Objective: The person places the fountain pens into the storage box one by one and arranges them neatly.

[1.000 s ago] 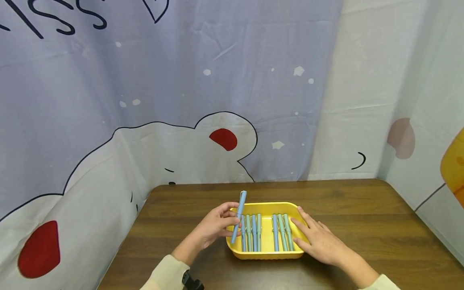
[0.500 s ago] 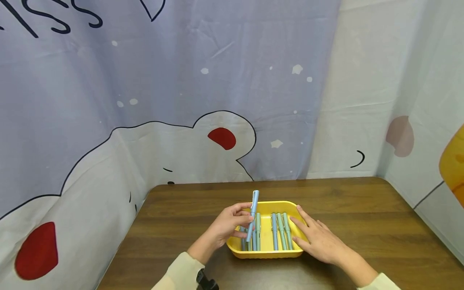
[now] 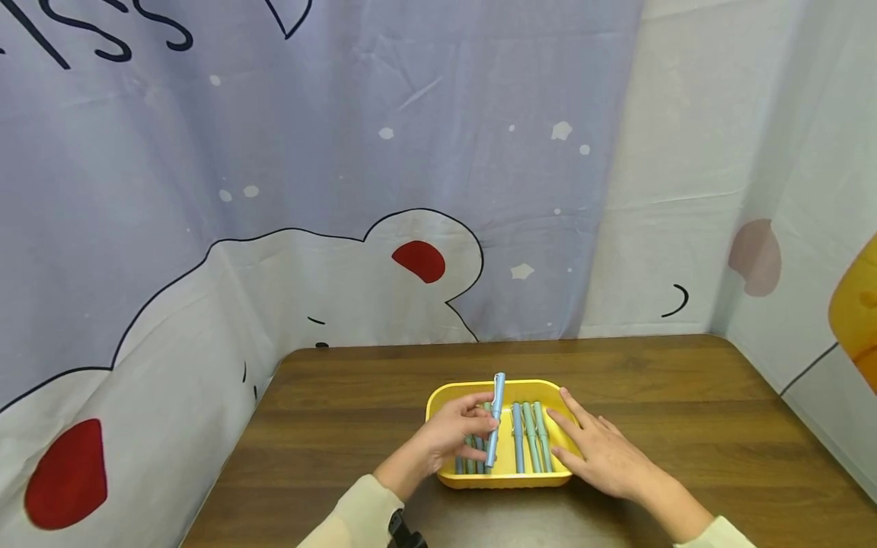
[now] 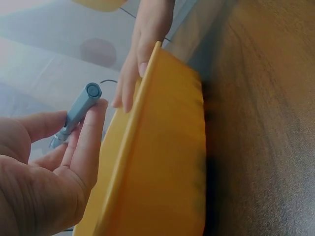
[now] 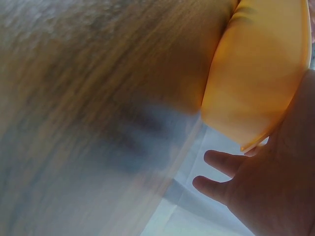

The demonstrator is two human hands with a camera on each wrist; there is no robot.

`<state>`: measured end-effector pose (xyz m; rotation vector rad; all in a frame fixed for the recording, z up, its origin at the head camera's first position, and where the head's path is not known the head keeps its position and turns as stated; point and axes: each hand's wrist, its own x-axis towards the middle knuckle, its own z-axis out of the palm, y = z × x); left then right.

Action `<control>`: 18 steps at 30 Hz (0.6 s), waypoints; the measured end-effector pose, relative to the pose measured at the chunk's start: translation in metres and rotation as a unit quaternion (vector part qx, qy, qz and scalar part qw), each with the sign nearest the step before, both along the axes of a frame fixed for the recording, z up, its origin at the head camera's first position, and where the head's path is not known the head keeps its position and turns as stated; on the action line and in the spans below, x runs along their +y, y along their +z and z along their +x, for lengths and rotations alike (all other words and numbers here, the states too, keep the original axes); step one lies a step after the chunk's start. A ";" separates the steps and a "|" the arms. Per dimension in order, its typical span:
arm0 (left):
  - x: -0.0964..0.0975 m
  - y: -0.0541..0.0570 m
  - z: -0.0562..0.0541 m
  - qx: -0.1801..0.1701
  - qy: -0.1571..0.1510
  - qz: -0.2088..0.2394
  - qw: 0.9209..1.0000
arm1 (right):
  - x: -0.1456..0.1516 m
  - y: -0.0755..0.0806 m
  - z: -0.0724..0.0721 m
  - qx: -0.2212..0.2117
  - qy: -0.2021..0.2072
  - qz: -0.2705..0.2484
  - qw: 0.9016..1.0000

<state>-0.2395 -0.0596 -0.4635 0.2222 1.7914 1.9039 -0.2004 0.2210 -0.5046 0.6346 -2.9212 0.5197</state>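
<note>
My left hand [image 3: 457,431] pinches a light blue pen [image 3: 496,417] between thumb and fingers, holding it nearly upright over the middle of a yellow tray [image 3: 448,479]. In the left wrist view the pen [image 4: 81,108] shows its round end toward the camera. My right hand [image 3: 606,457] rests with spread fingers on the tray's right rim. Inside the tray, a blue pen [image 3: 518,438] and two green pens [image 3: 537,438] lie side by side on the right. Several more blue and green pens [image 3: 470,457] lie at the left, partly hidden behind my left hand.
The tray stands on a brown wooden table [image 3: 342,411]. A printed curtain [image 3: 308,152] hangs behind the table and along its sides. A dark watch-like band [image 3: 406,533] sits at my left sleeve.
My left hand has carried the blue pen rightward, from the tray's left edge to its middle, and slightly lower in the last half second. My right hand has stayed at the right rim.
</note>
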 end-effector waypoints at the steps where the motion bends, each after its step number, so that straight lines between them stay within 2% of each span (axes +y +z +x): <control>1: 0.001 -0.001 0.000 -0.002 0.001 0.000 1.000 | 0.000 0.000 0.000 -0.001 0.000 0.001 1.000; 9: 0.008 -0.010 -0.001 -0.013 0.015 -0.010 1.000 | 0.000 -0.001 0.000 -0.002 0.001 0.002 1.000; 18: 0.012 -0.013 0.000 -0.023 0.018 -0.042 0.999 | 0.000 0.001 0.000 -0.010 0.001 0.004 1.000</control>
